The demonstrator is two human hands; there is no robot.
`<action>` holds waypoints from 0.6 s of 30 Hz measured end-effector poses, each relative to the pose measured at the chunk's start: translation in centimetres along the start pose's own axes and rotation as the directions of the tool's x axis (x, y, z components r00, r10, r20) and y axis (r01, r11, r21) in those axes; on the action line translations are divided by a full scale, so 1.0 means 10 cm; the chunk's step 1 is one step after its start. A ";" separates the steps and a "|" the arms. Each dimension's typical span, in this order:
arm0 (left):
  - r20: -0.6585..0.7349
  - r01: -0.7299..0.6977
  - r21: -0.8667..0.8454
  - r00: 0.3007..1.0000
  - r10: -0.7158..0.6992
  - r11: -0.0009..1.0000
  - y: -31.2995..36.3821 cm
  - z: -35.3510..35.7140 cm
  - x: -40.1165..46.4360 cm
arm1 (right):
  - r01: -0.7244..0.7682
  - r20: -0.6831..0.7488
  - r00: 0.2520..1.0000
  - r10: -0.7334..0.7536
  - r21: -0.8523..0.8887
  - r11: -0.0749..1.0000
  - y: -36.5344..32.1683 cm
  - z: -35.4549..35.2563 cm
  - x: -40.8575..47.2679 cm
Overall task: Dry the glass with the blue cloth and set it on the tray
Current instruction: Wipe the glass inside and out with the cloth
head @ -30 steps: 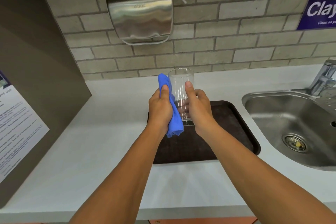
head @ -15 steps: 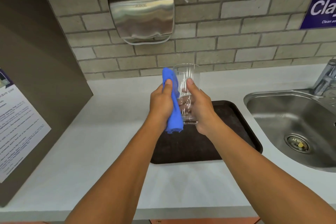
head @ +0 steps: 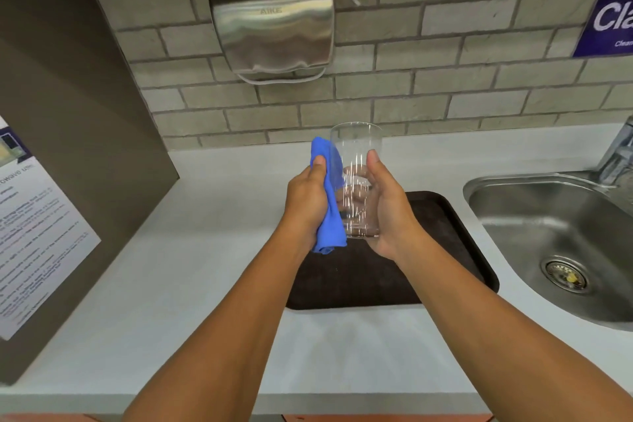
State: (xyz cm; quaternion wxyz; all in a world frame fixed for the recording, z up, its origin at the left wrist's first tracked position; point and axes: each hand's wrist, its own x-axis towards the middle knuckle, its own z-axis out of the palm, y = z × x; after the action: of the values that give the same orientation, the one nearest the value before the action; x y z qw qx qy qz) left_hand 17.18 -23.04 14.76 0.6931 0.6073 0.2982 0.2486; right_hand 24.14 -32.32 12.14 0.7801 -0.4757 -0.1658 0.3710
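Observation:
A tall clear glass (head: 358, 147) is held upright above the dark brown tray (head: 445, 243). My right hand (head: 387, 212) wraps its lower right side, thumb up along the wall. My left hand (head: 306, 202) grips the blue cloth (head: 329, 216) and presses it against the glass's left side. The cloth reaches from near the rim down past the glass's base. The glass does not touch the tray.
The tray lies on a white counter (head: 205, 284). A steel sink (head: 565, 243) with a tap (head: 616, 154) is at the right. A steel hand dryer (head: 272, 24) hangs on the brick wall. A brown side panel with a notice (head: 30, 233) stands at the left.
Both hands have kept the glass and cloth together above the tray. The cloth has slid a little along the glass's left side, and the view has shifted slightly.

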 end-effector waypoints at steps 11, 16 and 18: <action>-0.097 -0.340 0.442 0.902 0.422 0.830 -0.13 0.04 -0.05 | 0.006 -0.186 0.980 -0.067 -0.308 0.951 0.03 0.13 0.06; -0.069 -0.435 0.638 0.789 0.610 0.635 -0.17 0.15 -0.18 | 0.045 -0.132 0.989 -0.067 -0.164 0.985 0.08 0.17 0.02; -0.046 -0.441 0.691 0.763 0.644 0.572 -0.12 0.16 -0.21 | 0.055 -0.131 0.989 -0.070 -0.122 0.991 0.08 0.19 0.03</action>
State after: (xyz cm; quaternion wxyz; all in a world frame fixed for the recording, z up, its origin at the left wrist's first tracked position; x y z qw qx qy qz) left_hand 16.85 -25.77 13.92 0.2763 0.8243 0.2601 0.4203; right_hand 22.84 -30.76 12.37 0.7713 -0.5395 -0.1493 0.3030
